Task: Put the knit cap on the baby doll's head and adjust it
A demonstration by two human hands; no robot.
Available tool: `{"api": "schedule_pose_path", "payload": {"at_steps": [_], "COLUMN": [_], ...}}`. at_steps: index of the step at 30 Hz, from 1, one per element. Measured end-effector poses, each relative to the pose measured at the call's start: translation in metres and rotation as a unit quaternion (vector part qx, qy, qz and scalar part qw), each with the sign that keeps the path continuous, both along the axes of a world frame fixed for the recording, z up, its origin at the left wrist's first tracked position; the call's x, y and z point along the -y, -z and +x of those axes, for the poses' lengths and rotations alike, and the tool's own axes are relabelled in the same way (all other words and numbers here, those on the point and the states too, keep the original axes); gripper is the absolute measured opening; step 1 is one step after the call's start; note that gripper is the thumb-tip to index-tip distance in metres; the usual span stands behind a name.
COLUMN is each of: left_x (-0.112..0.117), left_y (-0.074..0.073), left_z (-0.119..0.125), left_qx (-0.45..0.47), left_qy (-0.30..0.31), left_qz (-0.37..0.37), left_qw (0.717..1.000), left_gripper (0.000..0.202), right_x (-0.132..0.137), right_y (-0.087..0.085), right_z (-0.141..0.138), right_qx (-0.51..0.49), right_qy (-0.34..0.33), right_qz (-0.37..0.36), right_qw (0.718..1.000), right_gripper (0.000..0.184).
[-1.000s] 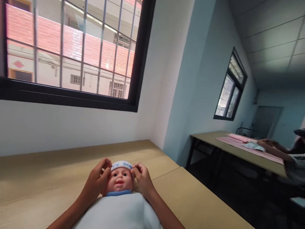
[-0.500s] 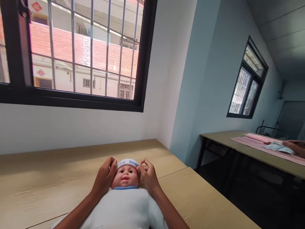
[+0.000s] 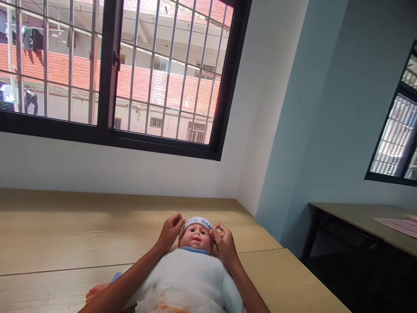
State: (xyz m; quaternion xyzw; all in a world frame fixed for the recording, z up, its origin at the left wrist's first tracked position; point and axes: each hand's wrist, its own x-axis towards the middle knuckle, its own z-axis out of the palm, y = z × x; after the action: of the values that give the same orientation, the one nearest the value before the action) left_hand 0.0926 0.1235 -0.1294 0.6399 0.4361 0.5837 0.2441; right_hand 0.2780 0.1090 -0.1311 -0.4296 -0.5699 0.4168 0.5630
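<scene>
Baby doll's headband [image 3: 196, 222] lies between both hands' fingers [image 3: 176, 221] — pinched at each side.

Head camera faces forward-down, close above doll [image 3: 195, 238]

We are in a plain training room, by the look of it: a barred window [image 3: 169, 74] faces a brick building [image 3: 156, 89], a white wall [image 3: 130, 169] meets a pale blue wall [image 3: 302, 130], and long wood-grain surfaces [image 3: 81, 230] carry a baby doll [image 3: 195, 239] and a pink mat [image 3: 399, 226].
</scene>
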Motion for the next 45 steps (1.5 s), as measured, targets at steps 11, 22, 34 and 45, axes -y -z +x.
{"api": "schedule_pose_path", "payload": {"at_steps": [11,22,34,45], "left_x": [0.005,0.006,0.013,0.01], "left_y": [-0.009,-0.009,-0.014,-0.014], "left_z": [0.001,0.002,-0.003,-0.003], "left_qx": [0.003,-0.027,-0.103,-0.118], "left_qy": [0.023,-0.015,0.032,0.049], "left_qz": [-0.013,0.015,0.053,0.047], "left_qw": [1.0,0.999,0.993,0.991], "left_gripper": [0.027,0.03,0.013,0.024], "right_x": [-0.002,-0.007,-0.003,0.0], "right_y": [-0.003,0.002,-0.001,-0.004], "right_z": [0.002,0.003,0.001,0.003], "right_qx": [0.031,0.049,0.058,0.101], "right_qy": [0.129,0.141,0.125,0.095], "right_qz": [0.062,0.069,0.074,0.135], "right_qw": [0.989,0.986,0.988,0.981], "right_gripper": [0.042,0.046,0.046,0.021]}}
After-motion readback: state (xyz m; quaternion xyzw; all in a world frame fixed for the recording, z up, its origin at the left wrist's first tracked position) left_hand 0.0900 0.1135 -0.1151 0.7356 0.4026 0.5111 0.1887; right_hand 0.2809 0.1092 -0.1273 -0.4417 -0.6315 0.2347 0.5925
